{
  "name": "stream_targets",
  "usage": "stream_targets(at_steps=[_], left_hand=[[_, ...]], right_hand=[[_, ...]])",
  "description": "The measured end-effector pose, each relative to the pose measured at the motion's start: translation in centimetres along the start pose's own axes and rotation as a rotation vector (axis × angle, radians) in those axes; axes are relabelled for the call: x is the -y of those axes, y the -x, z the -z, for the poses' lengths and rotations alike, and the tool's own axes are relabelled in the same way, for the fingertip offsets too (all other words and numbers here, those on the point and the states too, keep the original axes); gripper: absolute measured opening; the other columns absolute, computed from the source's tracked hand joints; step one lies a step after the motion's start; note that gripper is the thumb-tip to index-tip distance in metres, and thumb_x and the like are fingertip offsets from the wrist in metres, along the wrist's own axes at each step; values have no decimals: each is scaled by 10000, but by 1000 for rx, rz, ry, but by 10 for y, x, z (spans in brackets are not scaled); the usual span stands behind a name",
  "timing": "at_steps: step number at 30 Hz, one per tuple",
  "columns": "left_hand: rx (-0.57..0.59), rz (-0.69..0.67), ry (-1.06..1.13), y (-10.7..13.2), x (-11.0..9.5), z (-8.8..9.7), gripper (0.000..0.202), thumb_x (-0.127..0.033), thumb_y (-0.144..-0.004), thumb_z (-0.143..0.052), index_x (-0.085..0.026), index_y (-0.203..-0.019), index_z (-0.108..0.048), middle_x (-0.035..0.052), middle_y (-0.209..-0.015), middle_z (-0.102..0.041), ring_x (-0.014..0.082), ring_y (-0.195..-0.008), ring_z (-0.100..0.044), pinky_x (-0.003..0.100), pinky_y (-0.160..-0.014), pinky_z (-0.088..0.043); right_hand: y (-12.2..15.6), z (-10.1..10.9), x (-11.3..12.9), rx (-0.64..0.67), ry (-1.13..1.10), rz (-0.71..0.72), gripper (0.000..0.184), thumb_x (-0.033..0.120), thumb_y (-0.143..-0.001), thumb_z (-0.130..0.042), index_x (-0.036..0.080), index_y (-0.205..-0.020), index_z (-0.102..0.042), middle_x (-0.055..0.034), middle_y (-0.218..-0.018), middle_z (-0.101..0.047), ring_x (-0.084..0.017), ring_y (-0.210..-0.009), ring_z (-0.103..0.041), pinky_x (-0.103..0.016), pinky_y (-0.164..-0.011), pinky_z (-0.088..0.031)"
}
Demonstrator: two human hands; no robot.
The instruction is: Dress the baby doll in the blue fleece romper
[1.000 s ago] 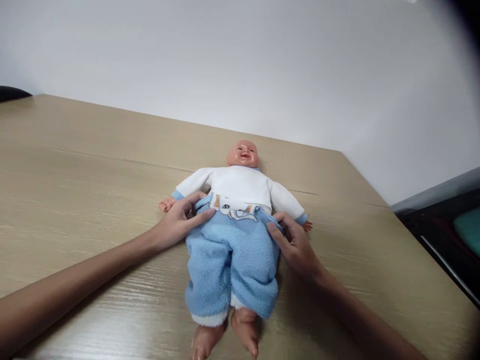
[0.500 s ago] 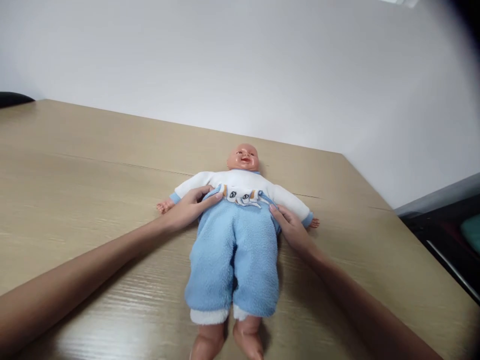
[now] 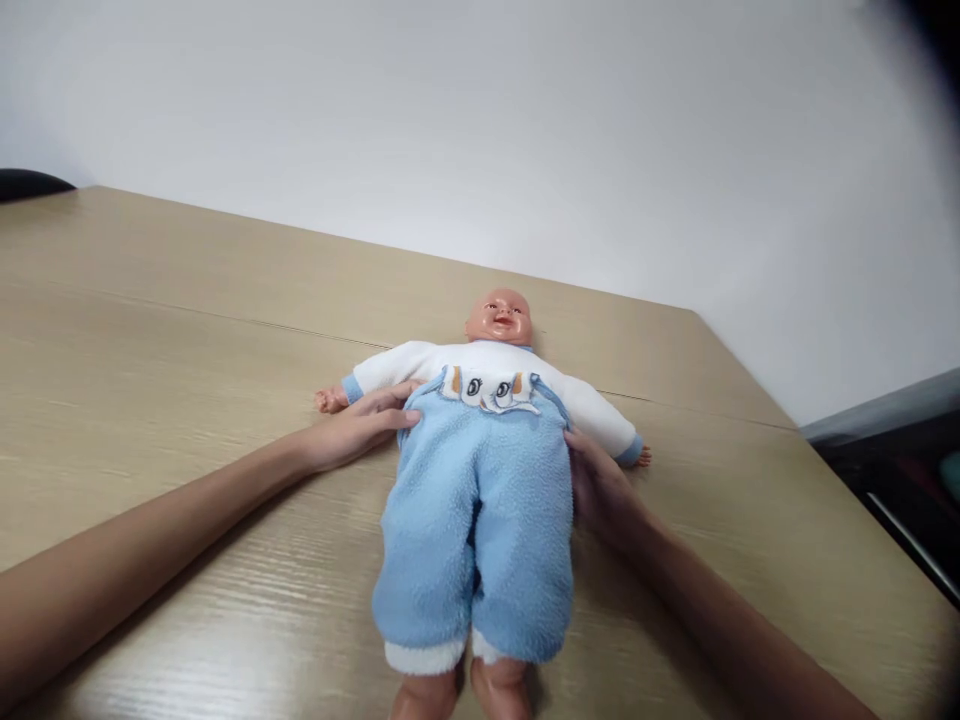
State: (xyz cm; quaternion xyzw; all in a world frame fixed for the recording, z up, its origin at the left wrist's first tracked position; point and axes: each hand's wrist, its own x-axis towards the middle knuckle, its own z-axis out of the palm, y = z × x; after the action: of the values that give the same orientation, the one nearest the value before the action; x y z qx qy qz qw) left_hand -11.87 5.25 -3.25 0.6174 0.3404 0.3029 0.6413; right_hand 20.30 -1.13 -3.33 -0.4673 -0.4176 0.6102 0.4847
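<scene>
A baby doll (image 3: 498, 317) lies face up, its head toward the table's far edge and its arms spread. It wears a white long-sleeved top (image 3: 600, 408) with blue cuffs and blue fleece overalls (image 3: 480, 510) with an animal face on the front. My left hand (image 3: 358, 428) grips the overalls at the waist, thumb on the cloth and the other fingers partly tucked under the doll's arm. On the opposite side my right hand (image 3: 602, 488) holds the edge of the overalls; most of its fingers are hidden behind the cloth.
The wooden table (image 3: 187, 400) has a seam running across it behind the doll. A pale wall (image 3: 420, 130) rises past its far edge. Dark objects stand beyond the table at the left and right.
Both hands have slid from the upper front edge of the overalls down to the doll's sides. The overalls' front now lies flatter and wider. The view has shifted slightly.
</scene>
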Motion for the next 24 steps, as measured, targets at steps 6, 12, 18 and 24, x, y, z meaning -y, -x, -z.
stream_targets(at_steps=[6, 12, 18, 24], left_hand=[[52, -72, -57, -2, -4, 14, 299, -396, -924, -679, -215, -1162, -687, 84, -1201, -685, 319, -1183, -612, 423, -1012, -505], [244, -207, -499, 0, -15, 47, 311, -357, -899, -832, -211, -1135, -690, 97, -1244, -670, 286, -1171, -622, 399, -1025, -493], [249, -190, -399, 3, -12, 36, 417, -389, -800, -925, -261, -1165, -769, 102, -1569, -561, 385, -1526, -406, 547, -1287, -249], [39, -59, 155, 6, -3, -3, 318, -459, -855, -797, -231, -1073, -752, 83, -1134, -727, 344, -1195, -631, 460, -1055, -481]], right_hand=[[-1, 32, 7, 239, 228, 72, 358, 296, -836, -701, 259, -1192, -719, -63, -1173, -762, -322, -1170, -703, -458, -1054, -559], [7, 48, 20, 354, 588, 231, 709, 224, -750, -910, 335, -1415, -690, -64, -1487, -655, -362, -1564, -424, -473, -1342, -269], [9, 38, 13, 314, 461, 223, 497, 351, -792, -912, 313, -1268, -775, -83, -1371, -737, -362, -1450, -570, -505, -1276, -388], [15, 19, 0, 54, 27, 37, 299, 552, -816, -849, 298, -960, -788, -52, -961, -816, -351, -1133, -735, -478, -989, -605]])
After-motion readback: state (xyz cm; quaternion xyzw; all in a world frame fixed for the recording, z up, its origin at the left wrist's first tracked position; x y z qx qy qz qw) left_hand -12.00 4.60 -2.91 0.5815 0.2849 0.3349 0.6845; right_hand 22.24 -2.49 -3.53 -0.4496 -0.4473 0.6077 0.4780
